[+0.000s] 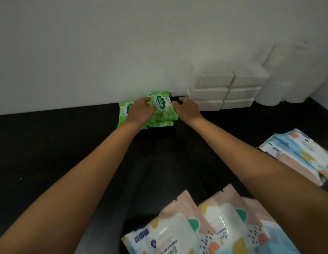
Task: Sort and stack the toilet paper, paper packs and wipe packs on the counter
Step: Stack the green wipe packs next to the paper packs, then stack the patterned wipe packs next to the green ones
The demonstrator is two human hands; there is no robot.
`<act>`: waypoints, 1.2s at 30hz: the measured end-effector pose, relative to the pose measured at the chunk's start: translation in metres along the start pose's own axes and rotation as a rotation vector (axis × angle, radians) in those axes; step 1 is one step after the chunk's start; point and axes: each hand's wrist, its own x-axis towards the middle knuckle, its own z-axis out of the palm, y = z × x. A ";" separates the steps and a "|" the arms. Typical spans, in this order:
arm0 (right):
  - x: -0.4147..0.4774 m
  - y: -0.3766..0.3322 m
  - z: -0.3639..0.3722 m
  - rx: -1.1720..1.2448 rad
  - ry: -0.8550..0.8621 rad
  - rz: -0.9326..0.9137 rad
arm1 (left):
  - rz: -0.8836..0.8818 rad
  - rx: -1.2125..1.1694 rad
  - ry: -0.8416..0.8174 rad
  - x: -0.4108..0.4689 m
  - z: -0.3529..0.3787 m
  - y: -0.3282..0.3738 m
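Observation:
A green wipe pack with a white oval label lies on top of other green packs against the wall at the back of the black counter. My left hand rests on its left side and my right hand grips its right edge. To the right, white paper packs stand stacked in two columns. White toilet paper rolls are piled in the back right corner. Pastel patterned wipe packs lie near me, and more of them sit at the right edge.
A white wall runs along the back of the counter. The pastel packs at the front overlap each other loosely under my right forearm.

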 end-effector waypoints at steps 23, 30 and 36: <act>-0.193 0.097 -0.057 -0.488 -0.813 0.077 | -0.151 0.732 -0.781 -0.195 0.021 -0.060; -0.185 0.107 -0.049 -0.712 -0.776 -0.040 | -0.194 0.480 -0.573 -0.224 0.012 -0.066; -0.184 0.103 -0.048 -0.628 -0.645 -0.038 | -0.244 -0.087 -0.300 -0.249 -0.005 -0.084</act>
